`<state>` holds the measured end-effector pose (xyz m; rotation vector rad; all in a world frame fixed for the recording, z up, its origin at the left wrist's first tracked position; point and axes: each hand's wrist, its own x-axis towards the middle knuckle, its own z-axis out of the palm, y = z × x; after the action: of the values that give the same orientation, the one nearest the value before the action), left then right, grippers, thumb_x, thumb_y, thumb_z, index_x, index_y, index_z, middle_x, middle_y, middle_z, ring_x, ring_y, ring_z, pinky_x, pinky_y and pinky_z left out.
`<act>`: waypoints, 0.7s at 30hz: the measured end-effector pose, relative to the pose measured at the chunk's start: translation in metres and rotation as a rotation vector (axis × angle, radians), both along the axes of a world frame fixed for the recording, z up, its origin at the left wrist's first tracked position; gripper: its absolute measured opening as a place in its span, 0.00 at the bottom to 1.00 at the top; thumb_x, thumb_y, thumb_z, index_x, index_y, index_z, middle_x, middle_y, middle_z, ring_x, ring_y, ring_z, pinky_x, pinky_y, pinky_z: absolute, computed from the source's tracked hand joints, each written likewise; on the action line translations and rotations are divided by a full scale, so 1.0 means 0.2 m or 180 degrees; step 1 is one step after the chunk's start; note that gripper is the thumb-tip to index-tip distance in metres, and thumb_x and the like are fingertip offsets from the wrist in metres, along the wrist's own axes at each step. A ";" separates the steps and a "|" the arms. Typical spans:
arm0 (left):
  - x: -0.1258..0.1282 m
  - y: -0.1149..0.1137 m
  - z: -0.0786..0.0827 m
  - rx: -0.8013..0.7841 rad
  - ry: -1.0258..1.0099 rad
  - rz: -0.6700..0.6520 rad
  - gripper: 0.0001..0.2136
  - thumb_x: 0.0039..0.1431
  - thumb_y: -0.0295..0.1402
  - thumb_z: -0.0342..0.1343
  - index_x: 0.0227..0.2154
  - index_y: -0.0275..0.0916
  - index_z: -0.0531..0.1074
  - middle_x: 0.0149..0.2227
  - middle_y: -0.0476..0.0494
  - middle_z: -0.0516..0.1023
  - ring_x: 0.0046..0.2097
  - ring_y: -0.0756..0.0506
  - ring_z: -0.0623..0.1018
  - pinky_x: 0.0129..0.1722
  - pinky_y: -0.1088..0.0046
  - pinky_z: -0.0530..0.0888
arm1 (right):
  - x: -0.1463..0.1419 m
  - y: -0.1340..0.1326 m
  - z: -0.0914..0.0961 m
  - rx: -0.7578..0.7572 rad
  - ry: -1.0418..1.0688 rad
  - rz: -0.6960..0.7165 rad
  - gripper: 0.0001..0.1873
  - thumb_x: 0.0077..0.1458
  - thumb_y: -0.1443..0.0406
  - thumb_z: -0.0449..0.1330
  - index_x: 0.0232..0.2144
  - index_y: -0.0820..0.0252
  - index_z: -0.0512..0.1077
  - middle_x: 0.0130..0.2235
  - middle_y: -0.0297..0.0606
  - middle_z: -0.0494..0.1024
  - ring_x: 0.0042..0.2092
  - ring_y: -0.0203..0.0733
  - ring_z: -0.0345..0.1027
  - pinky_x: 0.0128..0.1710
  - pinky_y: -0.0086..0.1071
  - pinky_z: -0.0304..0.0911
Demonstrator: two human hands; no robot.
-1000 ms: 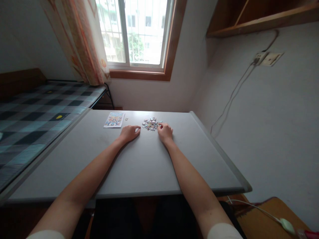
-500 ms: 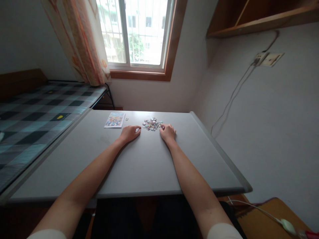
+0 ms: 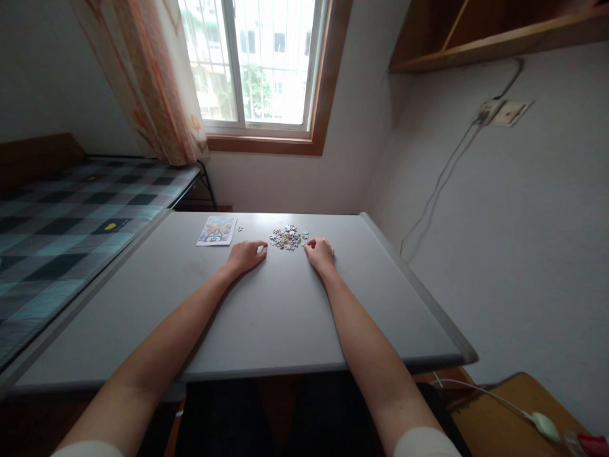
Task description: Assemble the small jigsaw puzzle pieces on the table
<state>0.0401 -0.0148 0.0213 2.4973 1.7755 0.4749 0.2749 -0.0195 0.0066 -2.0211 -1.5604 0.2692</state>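
A loose pile of small jigsaw puzzle pieces (image 3: 286, 238) lies on the grey-white table (image 3: 266, 317). Just left of the pile rests my left hand (image 3: 246, 255), thumb and forefinger curled together; whether anything is between them is too small to see. On the pile's right side my right hand (image 3: 320, 254) is closed in a pinch, with a small pale puzzle piece at its fingertips. A few pieces (image 3: 305, 235) sit apart at the pile's right edge. Farther left lies a colourful picture sheet (image 3: 217, 231), with a couple of puzzle pieces (image 3: 240, 229) beside it.
A bed with a checked cover (image 3: 95, 216) stands along the table's left side. Behind the table are a window (image 3: 276, 70) and a curtain (image 3: 166, 95). A cable runs down the right wall from a socket (image 3: 490, 111). At lower right is a brown surface (image 3: 518, 406).
The view has shifted slightly, moving the scene a little left. My right fingertips now show a small piece in their pinch more clearly. My left hand stays in place.
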 end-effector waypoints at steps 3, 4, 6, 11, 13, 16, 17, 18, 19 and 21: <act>0.00 0.00 0.00 -0.0030 -0.0034 -0.0031 0.17 0.58 0.43 0.47 0.46 0.48 0.75 0.30 0.48 0.78 0.32 0.47 0.76 0.31 0.76 0.65 | 0.00 -0.01 0.01 0.0053 0.0067 0.0007 0.07 0.51 0.60 0.59 0.33 0.56 0.73 0.39 0.38 0.75 0.44 0.42 0.67 0.46 0.36 0.57; -0.01 0.00 0.00 -0.0021 -0.0064 -0.0054 0.17 0.58 0.43 0.47 0.45 0.48 0.75 0.29 0.48 0.78 0.31 0.47 0.75 0.31 0.76 0.65 | 0.00 -0.01 0.01 0.0088 0.0117 0.0008 0.07 0.51 0.61 0.59 0.32 0.56 0.73 0.37 0.36 0.76 0.43 0.41 0.68 0.46 0.36 0.57; -0.01 0.01 -0.01 0.0021 -0.0140 -0.0119 0.18 0.58 0.44 0.47 0.45 0.47 0.75 0.27 0.48 0.77 0.30 0.48 0.75 0.30 0.76 0.65 | -0.01 -0.02 0.01 0.0210 0.0352 0.0068 0.05 0.50 0.63 0.58 0.31 0.56 0.72 0.35 0.34 0.77 0.40 0.40 0.69 0.45 0.35 0.58; 0.00 0.01 -0.01 0.0202 -0.0404 -0.0486 0.17 0.59 0.45 0.47 0.43 0.46 0.76 0.24 0.50 0.76 0.26 0.50 0.73 0.29 0.76 0.64 | -0.11 -0.01 0.01 0.0728 0.1582 0.0871 0.09 0.48 0.62 0.58 0.33 0.60 0.72 0.32 0.37 0.77 0.30 0.36 0.68 0.34 0.30 0.64; 0.01 0.00 -0.01 0.0260 -0.0510 -0.0647 0.17 0.59 0.45 0.48 0.45 0.47 0.75 0.25 0.51 0.76 0.26 0.51 0.72 0.29 0.77 0.64 | -0.17 -0.02 0.01 0.0863 0.1933 0.1292 0.09 0.47 0.61 0.60 0.30 0.60 0.72 0.31 0.37 0.77 0.30 0.36 0.68 0.33 0.30 0.64; 0.04 -0.02 -0.01 0.0353 -0.0614 -0.0769 0.19 0.59 0.46 0.49 0.49 0.47 0.72 0.26 0.51 0.77 0.25 0.51 0.72 0.29 0.77 0.64 | -0.24 -0.03 -0.01 0.0879 0.2370 0.1759 0.10 0.47 0.59 0.61 0.29 0.60 0.72 0.29 0.35 0.75 0.27 0.34 0.66 0.29 0.29 0.63; 0.05 -0.02 -0.01 0.0365 -0.0632 -0.0809 0.19 0.59 0.47 0.49 0.50 0.47 0.72 0.26 0.51 0.77 0.25 0.51 0.72 0.29 0.77 0.64 | -0.25 -0.03 -0.01 0.0844 0.2452 0.1890 0.10 0.46 0.59 0.61 0.28 0.60 0.71 0.28 0.34 0.75 0.26 0.34 0.66 0.28 0.29 0.63; 0.05 -0.03 -0.02 0.0367 -0.0640 -0.0844 0.19 0.59 0.47 0.49 0.49 0.46 0.72 0.26 0.51 0.77 0.25 0.51 0.72 0.29 0.78 0.64 | -0.26 -0.03 -0.01 0.0796 0.2527 0.1996 0.10 0.46 0.59 0.61 0.28 0.60 0.71 0.27 0.34 0.75 0.26 0.34 0.66 0.27 0.28 0.62; 0.06 -0.03 -0.02 0.0363 -0.0640 -0.0872 0.19 0.59 0.47 0.48 0.49 0.46 0.73 0.26 0.51 0.77 0.25 0.51 0.72 0.29 0.78 0.64 | -0.27 -0.04 -0.02 0.0774 0.2583 0.2040 0.10 0.46 0.59 0.61 0.27 0.60 0.71 0.26 0.34 0.74 0.26 0.34 0.65 0.27 0.28 0.62; 0.06 -0.03 -0.03 0.0370 -0.0641 -0.0896 0.19 0.60 0.47 0.48 0.47 0.46 0.74 0.25 0.51 0.77 0.25 0.52 0.72 0.29 0.78 0.64 | -0.27 -0.04 -0.02 0.0752 0.2678 0.2040 0.10 0.45 0.59 0.62 0.27 0.60 0.71 0.25 0.33 0.74 0.25 0.34 0.65 0.26 0.28 0.61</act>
<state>0.0513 -0.0207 0.0162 2.6086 1.3360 0.7951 0.2210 -0.0274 0.0033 -0.9476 -1.4982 0.9770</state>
